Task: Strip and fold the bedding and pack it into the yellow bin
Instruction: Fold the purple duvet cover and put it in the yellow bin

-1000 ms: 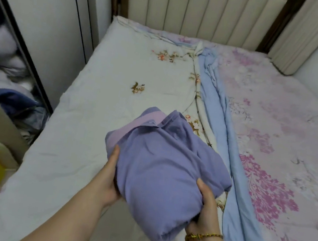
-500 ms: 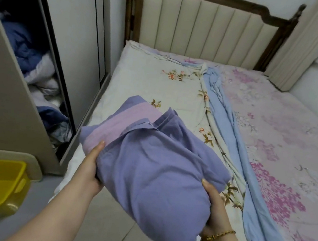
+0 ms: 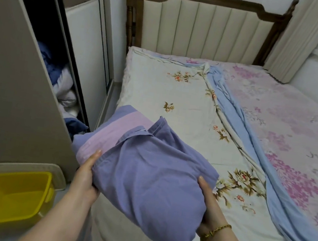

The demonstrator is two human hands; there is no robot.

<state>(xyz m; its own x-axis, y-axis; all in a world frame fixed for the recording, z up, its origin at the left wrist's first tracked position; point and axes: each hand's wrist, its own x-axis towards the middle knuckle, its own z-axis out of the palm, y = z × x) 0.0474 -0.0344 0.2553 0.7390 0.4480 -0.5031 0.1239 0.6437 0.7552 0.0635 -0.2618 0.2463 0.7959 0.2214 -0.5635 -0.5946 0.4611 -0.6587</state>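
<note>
A folded purple sheet (image 3: pixel 145 176) with a pink band hangs in the air over the bed's left front corner. My left hand (image 3: pixel 86 173) grips its left edge, thumb on top. My right hand (image 3: pixel 206 206), with a gold bracelet at the wrist, grips its right edge. The yellow bin (image 3: pixel 6 198) stands open on the floor at the lower left, left of the bundle, and nothing shows inside it. On the bed lie a cream flowered cover (image 3: pixel 177 102), a bunched light blue sheet (image 3: pixel 252 151) and a pink flowered sheet (image 3: pixel 297 124).
An open wardrobe (image 3: pixel 15 78) with piled bedding (image 3: pixel 63 89) inside stands close on the left. A beige lid (image 3: pixel 29 165) lies behind the bin. The padded headboard (image 3: pixel 204 30) is at the far end, a curtain (image 3: pixel 294 37) and window ledge on the right.
The bundle and both hands have moved left, toward the bed's edge, and the view has drawn back. The bin shows more fully.
</note>
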